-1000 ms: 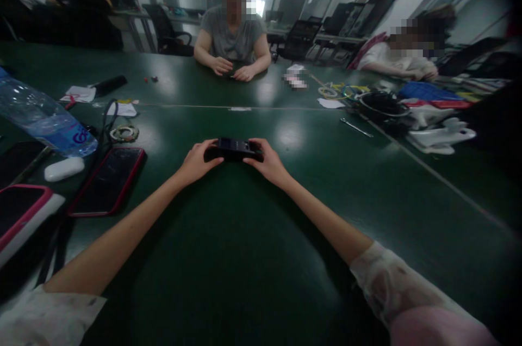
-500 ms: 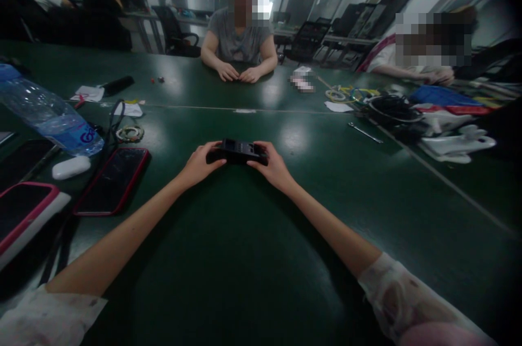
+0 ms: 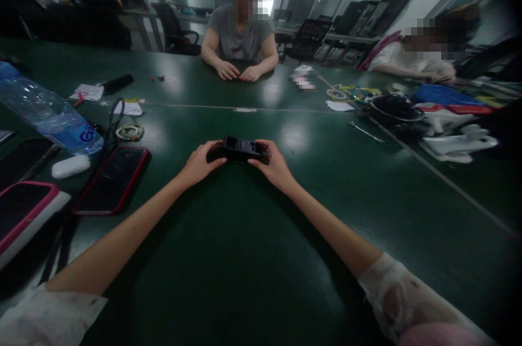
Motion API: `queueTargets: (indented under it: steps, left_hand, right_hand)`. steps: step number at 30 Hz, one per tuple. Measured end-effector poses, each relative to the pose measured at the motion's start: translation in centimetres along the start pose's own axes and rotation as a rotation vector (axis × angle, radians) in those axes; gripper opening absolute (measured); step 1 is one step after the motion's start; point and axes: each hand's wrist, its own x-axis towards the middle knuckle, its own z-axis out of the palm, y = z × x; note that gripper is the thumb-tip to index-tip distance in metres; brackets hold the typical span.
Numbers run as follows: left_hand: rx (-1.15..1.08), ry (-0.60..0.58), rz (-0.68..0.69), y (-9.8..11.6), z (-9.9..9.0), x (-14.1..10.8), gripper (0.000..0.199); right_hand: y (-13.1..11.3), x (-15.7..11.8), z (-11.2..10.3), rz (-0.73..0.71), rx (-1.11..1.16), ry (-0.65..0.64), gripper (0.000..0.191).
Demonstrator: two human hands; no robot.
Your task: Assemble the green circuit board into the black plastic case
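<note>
A small black box-shaped device [image 3: 241, 150] with recesses in its top is held between my two hands, at or just above the green table [image 3: 244, 237]. My left hand [image 3: 202, 162] grips its left end, thumb along the near side and fingers behind. At the right end, my right hand [image 3: 272, 163] has its thumb on the near side and its fingers over the far edge. What the device is cannot be made out.
To the left lie a red-edged phone [image 3: 113, 180], a white case [image 3: 70, 166], a water bottle [image 3: 53, 117] and a bracelet [image 3: 129, 132]. A wrench [image 3: 366, 131], white gloves [image 3: 457, 143] and cables [image 3: 350, 93] are right. A person [image 3: 240, 41] sits opposite.
</note>
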Motion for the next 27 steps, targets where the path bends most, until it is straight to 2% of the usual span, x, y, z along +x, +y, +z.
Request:
queueTargets:
  steps: [14, 20, 23, 27]
  left_hand:
    - [0.012, 0.002, 0.025, -0.3, 0.1, 0.2, 0.050]
    - [0.008, -0.012, 0.019, -0.3, 0.0, 0.1, 0.050]
    - [0.016, -0.019, 0.023, 0.0, 0.0, 0.0, 0.049]
    - [0.011, -0.029, 0.029, 0.2, -0.1, 0.1, 0.049]
  right_hand:
    - [-1.0, -0.2, -0.2, -0.054, 0.003, 0.060, 0.050]
    - [-1.7, -0.4, -0.2, -0.067, -0.053, 0.135, 0.050]
    - [-1.9, -0.4, -0.3, -0.077, -0.071, 0.213, 0.050]
    - [-1.2, -0.4, -0.7, -0.054, -0.127, 0.407, 0.048]
